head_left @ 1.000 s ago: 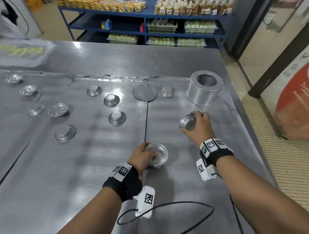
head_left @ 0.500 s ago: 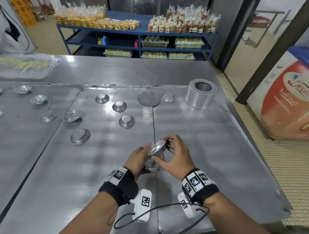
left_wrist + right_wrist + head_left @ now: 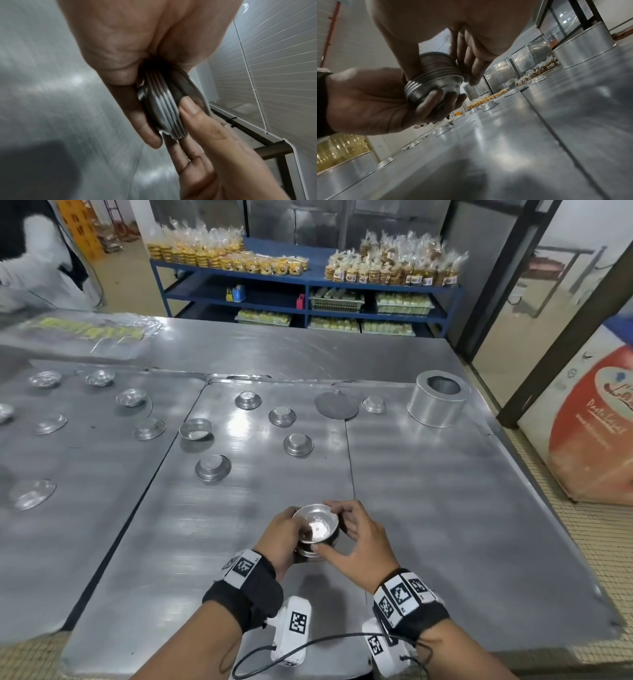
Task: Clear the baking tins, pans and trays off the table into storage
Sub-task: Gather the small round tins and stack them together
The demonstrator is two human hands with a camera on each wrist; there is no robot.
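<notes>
A nested stack of small round metal tins (image 3: 317, 530) (image 3: 163, 108) (image 3: 435, 79) is held above the near part of the steel table (image 3: 445, 508). My left hand (image 3: 284, 537) cups the stack from below, fingers curled round its base. My right hand (image 3: 349, 534) pinches the top tin's rim between thumb and fingers, seating it in the stack. Several more small tins lie scattered on the table, such as one (image 3: 213, 467) near the middle and one (image 3: 298, 445) farther back. A tall round cake tin (image 3: 436, 398) stands at the back right.
A flat metal disc (image 3: 336, 405) lies beside a small tin (image 3: 373, 405) at the back. A plastic-wrapped tray of yellow goods (image 3: 85, 332) sits far left. Blue shelves (image 3: 308, 289) with bagged goods stand behind. The table's right edge drops to a tiled floor (image 3: 582, 542).
My right hand carried a tin from the right over to my left hand and set it into the stack. Both hands have come together near the table's front.
</notes>
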